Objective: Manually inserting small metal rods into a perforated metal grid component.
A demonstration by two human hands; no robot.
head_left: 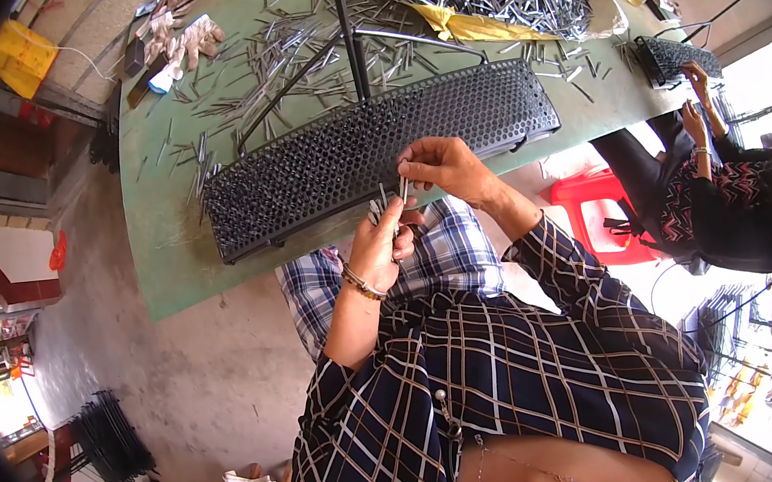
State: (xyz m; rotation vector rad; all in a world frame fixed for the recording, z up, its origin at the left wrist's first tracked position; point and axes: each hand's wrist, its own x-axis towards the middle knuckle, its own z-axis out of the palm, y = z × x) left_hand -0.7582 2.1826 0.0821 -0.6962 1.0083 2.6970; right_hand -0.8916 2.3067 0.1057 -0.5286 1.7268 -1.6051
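Observation:
My left hand (376, 250) is closed round several thin grey metal rods (384, 193), their ends poking up past the fingers. Just above it, my right hand (457, 173) pinches one short metal rod (404, 184) between thumb and fingertips. Both hands are close together at the near edge of a long black rack (475, 105) full of small round holes. The rack lies tilted on the green table. Its left part looks filled with dark pieces, while open holes show toward the right. A black metal frame (355, 47) rises behind it.
Loose rods (286, 56) are scattered over the green table (174, 224). A yellow-edged sack (514, 31) heaped with rods stands at the back. White gloves (193, 43) lie at the back left. On the right, another person (737, 198) works at a similar rack (672, 56) near a red stool (584, 207).

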